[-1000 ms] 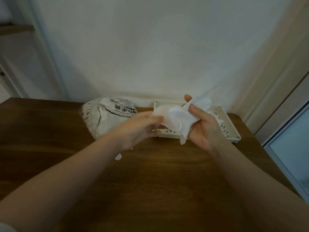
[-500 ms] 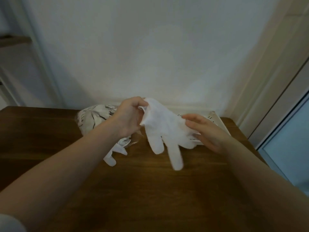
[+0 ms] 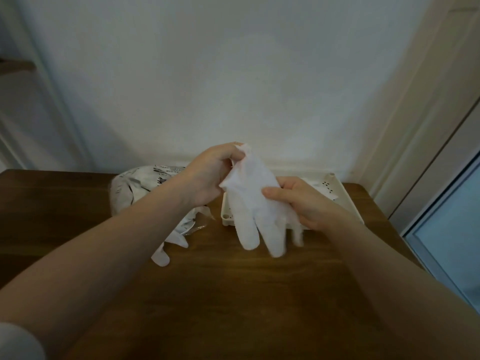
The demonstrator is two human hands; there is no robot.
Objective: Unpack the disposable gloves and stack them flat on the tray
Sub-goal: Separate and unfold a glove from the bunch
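Left hand (image 3: 207, 175) is pinching the cuff of a white glove (image 3: 253, 201); right hand (image 3: 298, 201) is gripping its palm area. The glove is hanging above the table (image 3: 233, 294), in front of the tray (image 3: 345, 201). It's looking featherlight, limp and clingy (best held by cuff and fingertips to spread it flat). Tray contents are mostly hidden behind the hands. More gloves are spilling from the bag (image 3: 135, 188).

The right hand (image 3: 304, 201) has closed its thumb onto the glove (image 3: 255, 201), now hanging seemingly straighter than before.
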